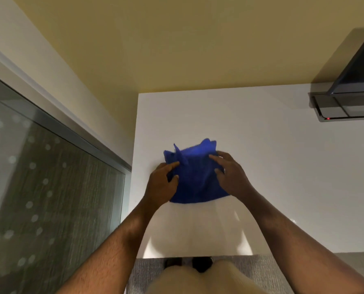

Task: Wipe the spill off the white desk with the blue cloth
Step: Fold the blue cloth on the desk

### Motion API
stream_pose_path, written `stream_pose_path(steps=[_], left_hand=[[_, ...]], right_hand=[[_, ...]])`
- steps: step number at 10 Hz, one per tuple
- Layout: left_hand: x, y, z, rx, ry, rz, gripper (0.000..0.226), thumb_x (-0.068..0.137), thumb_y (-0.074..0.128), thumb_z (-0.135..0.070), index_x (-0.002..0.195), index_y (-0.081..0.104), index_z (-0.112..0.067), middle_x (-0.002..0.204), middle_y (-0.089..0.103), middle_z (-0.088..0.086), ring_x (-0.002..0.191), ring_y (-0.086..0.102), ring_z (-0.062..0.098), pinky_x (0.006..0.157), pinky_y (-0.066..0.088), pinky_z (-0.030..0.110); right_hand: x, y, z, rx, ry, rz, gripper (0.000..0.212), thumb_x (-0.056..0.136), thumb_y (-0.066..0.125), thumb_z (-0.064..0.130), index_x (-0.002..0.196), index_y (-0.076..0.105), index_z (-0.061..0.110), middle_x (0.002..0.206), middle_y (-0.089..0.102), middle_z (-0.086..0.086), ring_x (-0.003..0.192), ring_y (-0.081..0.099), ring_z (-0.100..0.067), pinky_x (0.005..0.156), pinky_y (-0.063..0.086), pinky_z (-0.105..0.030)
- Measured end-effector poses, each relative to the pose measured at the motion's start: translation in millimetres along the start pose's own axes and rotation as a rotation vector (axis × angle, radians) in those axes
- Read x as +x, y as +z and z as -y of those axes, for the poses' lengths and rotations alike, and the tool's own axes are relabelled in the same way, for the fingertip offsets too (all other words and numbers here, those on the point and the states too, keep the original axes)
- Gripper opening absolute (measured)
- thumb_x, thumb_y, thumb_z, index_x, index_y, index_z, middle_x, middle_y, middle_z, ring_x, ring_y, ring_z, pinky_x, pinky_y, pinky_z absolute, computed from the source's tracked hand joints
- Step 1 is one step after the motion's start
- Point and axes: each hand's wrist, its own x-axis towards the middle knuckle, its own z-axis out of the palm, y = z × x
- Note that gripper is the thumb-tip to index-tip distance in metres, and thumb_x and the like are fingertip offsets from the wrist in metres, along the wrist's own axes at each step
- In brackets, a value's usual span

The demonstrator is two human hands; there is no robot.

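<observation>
A bunched blue cloth lies on the white desk, near the desk's left edge. My left hand grips the cloth's left side, thumb and fingers pinching a fold. My right hand rests on the cloth's right side with fingers curled over the fabric. A corner of the cloth sticks up at the top left. No spill is plainly visible; the desk surface near me only shows a glossy reflection.
A dark monitor on a grey stand base occupies the desk's far right corner. A yellow wall runs behind the desk. A glass window lines the left side. Grey carpet and my feet show below the near edge.
</observation>
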Motion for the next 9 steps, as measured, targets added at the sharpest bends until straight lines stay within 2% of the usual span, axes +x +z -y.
stream_pose_path(steps=[1, 2, 3, 4, 5, 6, 7, 8, 9], left_hand=[[21.6, -19.0, -0.8, 0.094, 0.018, 0.033, 0.066, 0.091, 0.065, -0.016, 0.15, 0.035, -0.016, 0.142, 0.045, 0.012, 0.128, 0.046, 0.026, 0.097, 0.032, 0.02], [59.5, -49.7, 1.8, 0.202, 0.094, 0.029, 0.079, 0.088, 0.068, -0.01, 0.153, 0.024, -0.01, 0.141, 0.04, 0.021, 0.127, 0.046, 0.034, 0.095, 0.033, 0.021], [89.9, -67.3, 3.3, 0.229, 0.081, 0.016, 0.081, 0.088, 0.065, -0.007, 0.155, 0.019, -0.011, 0.144, 0.035, 0.021, 0.128, 0.045, 0.036, 0.096, 0.033, 0.021], [143.8, -85.0, 3.6, 0.259, -0.008, 0.0, 0.087, 0.087, 0.066, -0.012, 0.157, 0.014, -0.015, 0.151, 0.028, 0.015, 0.134, 0.04, 0.033, 0.102, 0.035, 0.027], [177.7, -90.2, 6.1, 0.269, -0.031, -0.024, 0.088, 0.085, 0.067, -0.013, 0.157, 0.015, -0.015, 0.15, 0.028, 0.014, 0.133, 0.041, 0.032, 0.103, 0.037, 0.029], [215.0, -87.7, 18.3, 0.264, -0.087, -0.054, 0.088, 0.084, 0.069, -0.012, 0.156, 0.018, -0.015, 0.153, 0.027, 0.016, 0.135, 0.04, 0.034, 0.108, 0.037, 0.035], [224.8, -79.0, 32.4, 0.364, -0.157, 0.018, 0.086, 0.086, 0.069, -0.017, 0.156, 0.018, -0.016, 0.158, 0.019, 0.016, 0.139, 0.034, 0.037, 0.112, 0.033, 0.039], [218.5, -68.8, 45.1, 0.625, -0.176, 0.066, 0.077, 0.094, 0.059, -0.04, 0.155, 0.019, -0.017, 0.163, 0.006, 0.018, 0.144, 0.021, 0.041, 0.115, 0.026, 0.046], [202.4, -59.6, 49.1, 0.7, -0.105, -0.045, 0.075, 0.096, 0.051, -0.049, 0.155, 0.021, -0.014, 0.164, 0.006, 0.017, 0.146, 0.017, 0.04, 0.116, 0.022, 0.048]], right_hand=[[25.5, -10.4, 9.0, -0.022, -0.057, 0.059, 0.065, 0.084, 0.06, 0.004, 0.144, 0.036, 0.015, 0.152, 0.031, -0.009, 0.135, 0.037, -0.027, 0.103, 0.028, -0.023], [70.7, -22.8, 20.1, -0.041, -0.185, 0.052, 0.074, 0.079, 0.061, -0.006, 0.146, 0.03, 0.006, 0.151, 0.029, -0.022, 0.135, 0.036, -0.031, 0.105, 0.022, -0.009], [105.6, -27.2, 27.2, 0.003, -0.197, 0.067, 0.073, 0.082, 0.058, -0.006, 0.147, 0.027, 0.005, 0.153, 0.026, -0.021, 0.135, 0.033, -0.028, 0.095, 0.012, 0.009], [160.0, -27.7, 36.7, 0.045, -0.094, 0.098, 0.071, 0.089, 0.052, 0.009, 0.151, 0.018, 0.021, 0.159, 0.016, -0.004, 0.138, 0.029, -0.021, 0.093, 0.017, 0.003], [190.6, -22.3, 38.8, 0.017, -0.105, 0.07, 0.072, 0.088, 0.051, 0.009, 0.151, 0.017, 0.019, 0.159, 0.014, -0.004, 0.14, 0.028, -0.023, 0.102, 0.022, -0.013], [220.9, -7.5, 32.9, 0.006, -0.043, 0.095, 0.073, 0.089, 0.05, 0.007, 0.152, 0.015, 0.016, 0.161, 0.009, -0.005, 0.144, 0.021, -0.026, 0.111, 0.021, -0.024], [227.6, 6.3, 19.1, -0.095, 0.054, 0.196, 0.074, 0.09, 0.054, 0.016, 0.152, 0.013, 0.02, 0.162, 0.002, -0.003, 0.146, 0.017, -0.026, 0.114, 0.021, -0.028], [229.7, 9.4, 12.1, -0.311, 0.121, 0.227, 0.077, 0.089, 0.056, 0.041, 0.152, 0.013, 0.026, 0.162, 0.0, -0.003, 0.145, 0.017, -0.028, 0.114, 0.025, -0.041], [217.0, 13.4, 14.0, -0.322, 0.083, 0.147, 0.078, 0.089, 0.052, 0.051, 0.152, 0.014, 0.025, 0.162, 0.004, -0.005, 0.146, 0.014, -0.027, 0.116, 0.021, -0.04]])
